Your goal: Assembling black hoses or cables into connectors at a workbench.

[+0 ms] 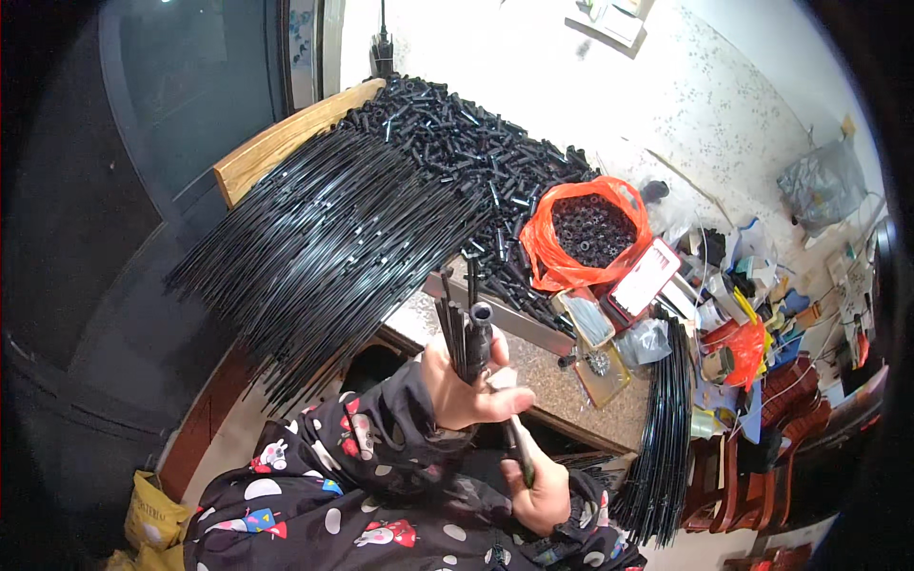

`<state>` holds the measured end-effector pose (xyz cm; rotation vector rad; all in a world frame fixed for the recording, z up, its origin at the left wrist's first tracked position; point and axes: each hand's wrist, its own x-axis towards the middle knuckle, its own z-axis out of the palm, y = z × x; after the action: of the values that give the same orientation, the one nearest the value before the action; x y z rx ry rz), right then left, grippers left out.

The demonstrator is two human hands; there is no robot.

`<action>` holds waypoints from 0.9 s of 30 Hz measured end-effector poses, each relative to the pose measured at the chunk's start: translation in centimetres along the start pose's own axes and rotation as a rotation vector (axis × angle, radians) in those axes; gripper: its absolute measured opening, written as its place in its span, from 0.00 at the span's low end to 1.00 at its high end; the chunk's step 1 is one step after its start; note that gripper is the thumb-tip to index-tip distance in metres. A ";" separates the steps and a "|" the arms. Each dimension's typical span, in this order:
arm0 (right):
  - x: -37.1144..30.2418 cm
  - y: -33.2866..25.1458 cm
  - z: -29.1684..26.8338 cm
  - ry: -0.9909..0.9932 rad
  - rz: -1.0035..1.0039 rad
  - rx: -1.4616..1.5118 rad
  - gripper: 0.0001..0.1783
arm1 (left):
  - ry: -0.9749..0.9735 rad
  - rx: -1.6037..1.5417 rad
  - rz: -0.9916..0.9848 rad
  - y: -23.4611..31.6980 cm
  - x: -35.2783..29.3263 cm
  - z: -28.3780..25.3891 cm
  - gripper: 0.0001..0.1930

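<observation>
My left hand [455, 395] is closed around several thin black rods [450, 325] and a thicker black tube [479, 343] whose round open end faces up. Below it, my right hand [541, 493] grips a slim dark-handled tool [522, 447]. The tool's upper end runs up toward my left fingers, and a pale piece shows there; its exact kind I cannot make out. Behind my hands, many long black rods [324, 247] lie side by side across the table's left part. Short black tubular parts [457, 133] are heaped beyond them.
An orange-red plastic bag [545, 249] of small black round parts stands on the speckled tabletop [595, 419]. Beside it are a red-and-white box [645, 281] and small clear containers [588, 319]. Another rod bundle [666, 428] hangs over the right edge. A wooden board [286, 138] borders the heap.
</observation>
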<state>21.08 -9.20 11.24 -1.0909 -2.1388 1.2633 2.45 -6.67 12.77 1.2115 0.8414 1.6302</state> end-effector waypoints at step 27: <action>3.3 12.1 -4.2 0.337 -0.066 -0.610 0.21 | -0.034 0.135 -0.017 -0.3 -0.9 -1.6 0.09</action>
<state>26.98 -1.00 2.70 -1.3321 -2.3108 0.3461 1.05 -7.38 11.74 1.3186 0.9497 1.5555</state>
